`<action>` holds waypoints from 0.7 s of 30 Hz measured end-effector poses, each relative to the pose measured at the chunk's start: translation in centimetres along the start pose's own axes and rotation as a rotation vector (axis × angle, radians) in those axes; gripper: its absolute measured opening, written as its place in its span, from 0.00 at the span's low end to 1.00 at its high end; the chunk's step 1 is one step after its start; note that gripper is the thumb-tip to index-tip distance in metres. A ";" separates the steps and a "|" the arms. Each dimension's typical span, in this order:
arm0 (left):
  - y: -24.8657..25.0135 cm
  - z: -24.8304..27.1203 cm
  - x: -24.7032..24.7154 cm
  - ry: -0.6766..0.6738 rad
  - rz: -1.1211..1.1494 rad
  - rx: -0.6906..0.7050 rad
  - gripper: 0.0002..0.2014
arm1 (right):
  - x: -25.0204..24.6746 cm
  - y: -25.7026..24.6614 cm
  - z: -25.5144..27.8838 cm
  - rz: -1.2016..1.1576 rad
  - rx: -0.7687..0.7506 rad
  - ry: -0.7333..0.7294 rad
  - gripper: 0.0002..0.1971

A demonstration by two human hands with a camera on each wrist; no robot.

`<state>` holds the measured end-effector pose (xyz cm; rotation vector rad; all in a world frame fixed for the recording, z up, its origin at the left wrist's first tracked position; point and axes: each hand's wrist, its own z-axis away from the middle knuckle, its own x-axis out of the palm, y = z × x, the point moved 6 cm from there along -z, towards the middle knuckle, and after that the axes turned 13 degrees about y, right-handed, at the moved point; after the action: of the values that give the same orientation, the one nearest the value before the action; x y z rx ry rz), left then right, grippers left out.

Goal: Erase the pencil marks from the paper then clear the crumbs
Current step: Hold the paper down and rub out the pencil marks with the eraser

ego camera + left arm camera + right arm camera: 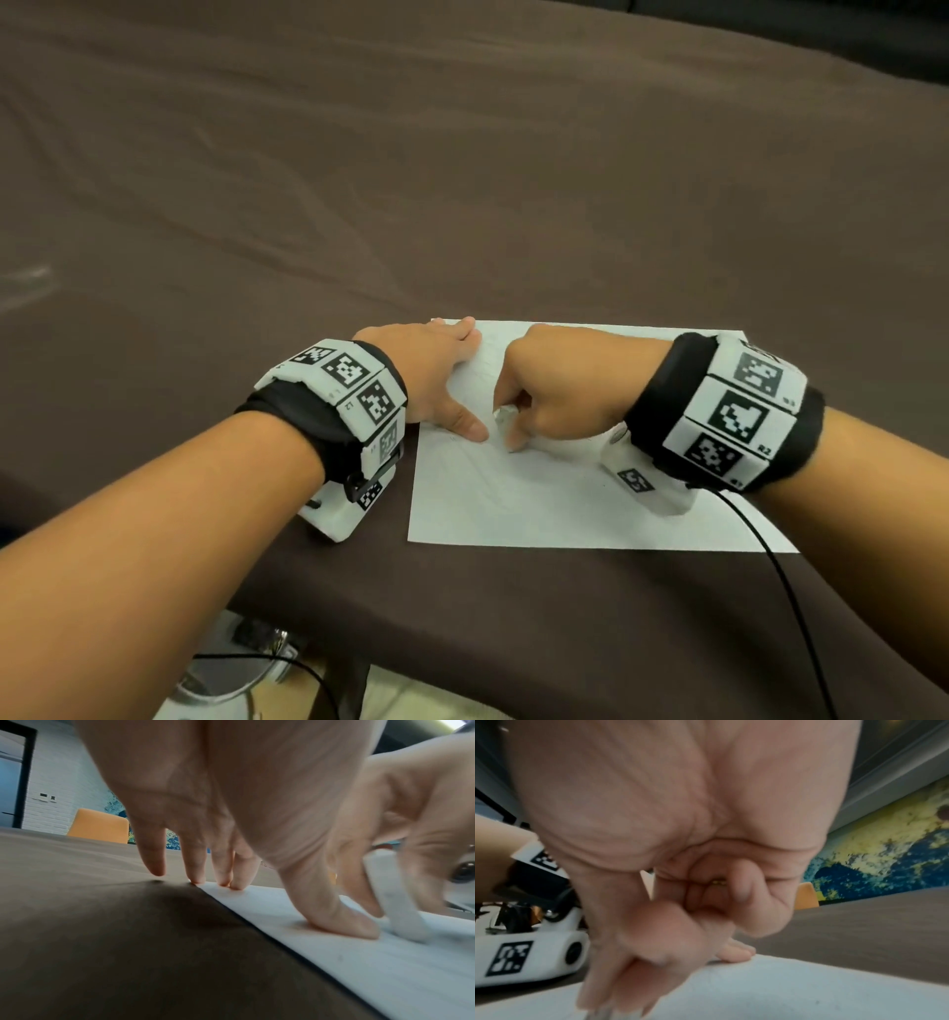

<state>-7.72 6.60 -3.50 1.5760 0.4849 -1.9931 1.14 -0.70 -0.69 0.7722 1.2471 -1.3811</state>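
A white sheet of paper (565, 493) lies on the brown tablecloth near the front edge, with faint pencil marks on its left half. My left hand (441, 380) rests flat on the sheet's left edge, fingers straight, thumb (344, 921) pressing the paper (359, 963). My right hand (554, 395) is curled and pinches a small white eraser (506, 416) against the paper just right of the left thumb. The left wrist view shows the eraser (403, 914) standing on end on the sheet. In the right wrist view the right hand (628, 983) is blurred over the paper (782, 994).
The brown tablecloth (411, 180) stretches wide beyond the paper. A black cable (791, 601) runs from my right wrist over the table's front edge. An orange chair (99, 826) stands beyond the far side. Below the table edge lie cables and a light object (231, 668).
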 end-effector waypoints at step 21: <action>0.2 0.0 0.1 -0.017 -0.026 0.006 0.55 | 2.0 -1.4 2.2 -0.067 -0.075 -0.158 0.15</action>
<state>-7.59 6.48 -3.57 1.5624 0.4959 -2.0271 -0.28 -3.47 -1.63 0.5628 1.2031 -1.4127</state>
